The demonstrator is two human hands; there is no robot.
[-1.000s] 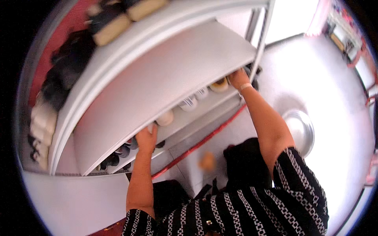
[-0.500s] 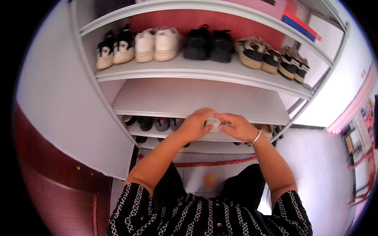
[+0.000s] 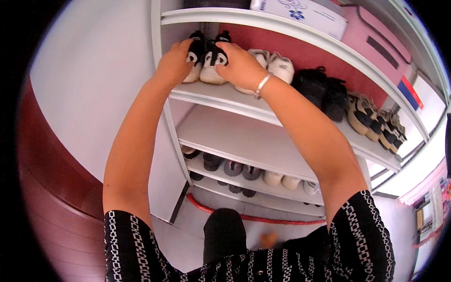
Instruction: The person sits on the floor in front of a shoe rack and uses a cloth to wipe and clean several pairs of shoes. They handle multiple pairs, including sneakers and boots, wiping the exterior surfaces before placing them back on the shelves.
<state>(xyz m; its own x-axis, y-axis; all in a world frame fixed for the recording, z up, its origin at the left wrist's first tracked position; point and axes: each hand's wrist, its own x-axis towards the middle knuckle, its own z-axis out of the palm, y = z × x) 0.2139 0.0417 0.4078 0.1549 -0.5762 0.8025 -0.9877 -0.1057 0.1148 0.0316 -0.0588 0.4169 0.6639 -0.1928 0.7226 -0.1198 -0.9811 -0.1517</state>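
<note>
A pair of black-and-white sneakers stands at the left end of the upper shoe shelf, heels toward me. My left hand is curled against the outer side of the left sneaker. From the other side my right hand, with a silver bangle on its wrist, presses on the right sneaker. The pair sits between my two hands, with fingertips and thumbs on the shoes; part of the left shoe is hidden behind my fingers. White sneakers stand just behind my right hand, partly covered by it.
Black shoes and beige-and-black sneakers stand farther right on this shelf. Below is a bare grey shelf, then lower shelves with several shoes. Boxes and a pink case rest above. A white panel borders the left.
Both hands have gone from the lower shelves, in front of a pale shoe, up and left to the black-and-white sneakers, one hand on each side. The view has swung left.
</note>
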